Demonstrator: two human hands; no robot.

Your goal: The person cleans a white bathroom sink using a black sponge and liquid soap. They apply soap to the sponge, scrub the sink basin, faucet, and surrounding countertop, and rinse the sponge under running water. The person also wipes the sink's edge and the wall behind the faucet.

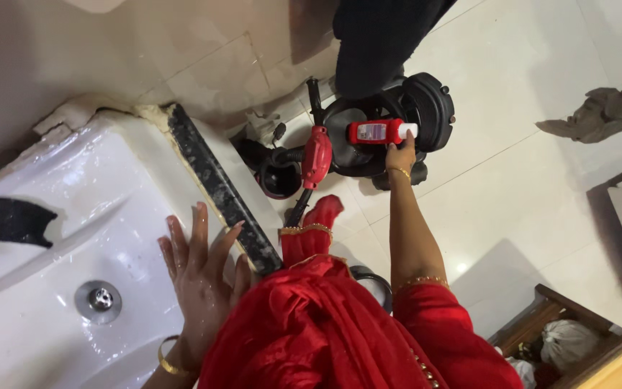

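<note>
Red cloth (325,331) drapes between my arms. Left hand (199,277) lies flat, fingers spread, on the wet white sink (52,216) rim — right hand (400,155), arm stretched out, grips a red bottle (379,132) over the black-and-red tricycle (368,137).

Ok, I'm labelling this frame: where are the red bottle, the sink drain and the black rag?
red bottle (376,132), head view, on its label.
sink drain (99,298), head view, on its metal centre.
black rag (13,220), head view, on its middle.

Red garment with gold-trimmed sleeves, gold bangles on both wrists
</note>
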